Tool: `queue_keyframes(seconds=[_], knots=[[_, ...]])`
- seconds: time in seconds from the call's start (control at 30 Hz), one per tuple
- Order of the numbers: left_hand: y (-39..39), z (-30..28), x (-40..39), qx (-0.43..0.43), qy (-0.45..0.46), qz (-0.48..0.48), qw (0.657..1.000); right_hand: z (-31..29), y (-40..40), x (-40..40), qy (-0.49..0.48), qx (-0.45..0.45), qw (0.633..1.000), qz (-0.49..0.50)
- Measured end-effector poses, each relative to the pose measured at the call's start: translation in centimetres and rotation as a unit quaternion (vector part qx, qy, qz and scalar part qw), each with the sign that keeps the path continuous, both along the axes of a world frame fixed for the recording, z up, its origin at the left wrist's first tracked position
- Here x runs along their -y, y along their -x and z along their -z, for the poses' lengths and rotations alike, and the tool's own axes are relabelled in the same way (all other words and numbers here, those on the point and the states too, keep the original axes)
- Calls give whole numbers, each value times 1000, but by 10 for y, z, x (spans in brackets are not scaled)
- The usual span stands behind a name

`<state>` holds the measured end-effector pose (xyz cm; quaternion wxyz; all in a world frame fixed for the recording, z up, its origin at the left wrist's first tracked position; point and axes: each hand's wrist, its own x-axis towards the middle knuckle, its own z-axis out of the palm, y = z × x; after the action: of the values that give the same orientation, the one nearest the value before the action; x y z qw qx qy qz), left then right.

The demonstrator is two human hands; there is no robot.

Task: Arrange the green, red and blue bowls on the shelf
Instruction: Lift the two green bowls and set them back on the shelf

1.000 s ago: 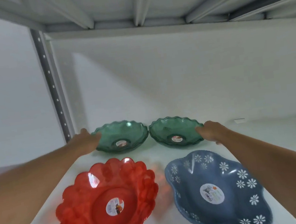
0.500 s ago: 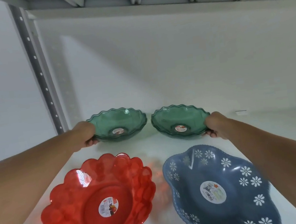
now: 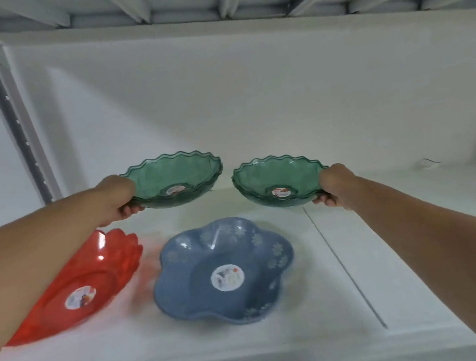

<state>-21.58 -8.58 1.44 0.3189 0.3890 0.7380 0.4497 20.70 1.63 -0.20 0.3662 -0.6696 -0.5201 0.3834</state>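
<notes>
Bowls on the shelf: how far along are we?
Mid-job. The red bowl and blue bowl sit side by side on the shelf. The left hand and right hand each hold a green bowl lifted by its rim; both still need placing.

Both green bowls (image 3: 174, 178) (image 3: 279, 179) look like translucent glossy plastic with ribbed walls. The red bowl (image 3: 92, 278) is clear, shiny plastic; the blue bowl (image 3: 221, 273) is opaque and duller. The shelf (image 3: 391, 251) is smooth matt white, its upright post (image 3: 10, 113) grey metal.
</notes>
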Motion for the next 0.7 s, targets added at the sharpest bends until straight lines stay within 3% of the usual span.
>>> queue_keyframes(seconds=[0.23,0.7], knots=[[-94,-3,18,-9,6,-14,1000,-12,-97,19,11,21,999,22],[-174,-15,10,4,-12,4,1000,-9,-172,53,-20,49,997,62]])
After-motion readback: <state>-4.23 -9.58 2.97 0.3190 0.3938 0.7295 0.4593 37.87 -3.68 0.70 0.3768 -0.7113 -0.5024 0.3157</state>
